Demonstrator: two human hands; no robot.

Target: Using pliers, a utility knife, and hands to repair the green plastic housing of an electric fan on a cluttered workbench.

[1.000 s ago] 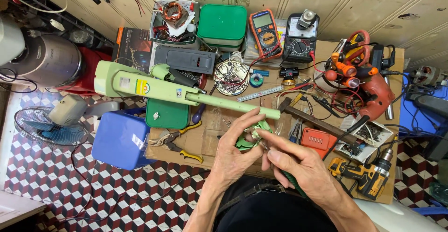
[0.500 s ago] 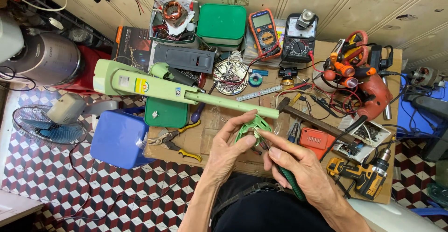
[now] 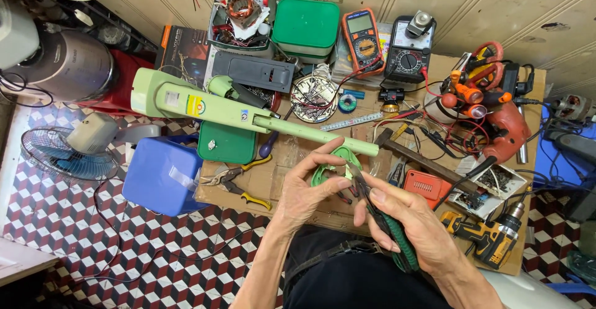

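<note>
While the left hand (image 3: 307,191) pinches a small green plastic part (image 3: 332,169) with its fingers closed on the rim, the right hand (image 3: 406,228) grips green-handled pliers (image 3: 388,228), tips at the part, above the cluttered table (image 3: 298,160), just below a pale green pole (image 3: 310,129).

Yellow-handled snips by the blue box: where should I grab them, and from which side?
Take the yellow-handled snips by the two yellow handles, coming from the near table edge. The handles splay toward that edge and lie free of clutter, while the dark jaws point left toward the blue box, leaving less room there.
</note>
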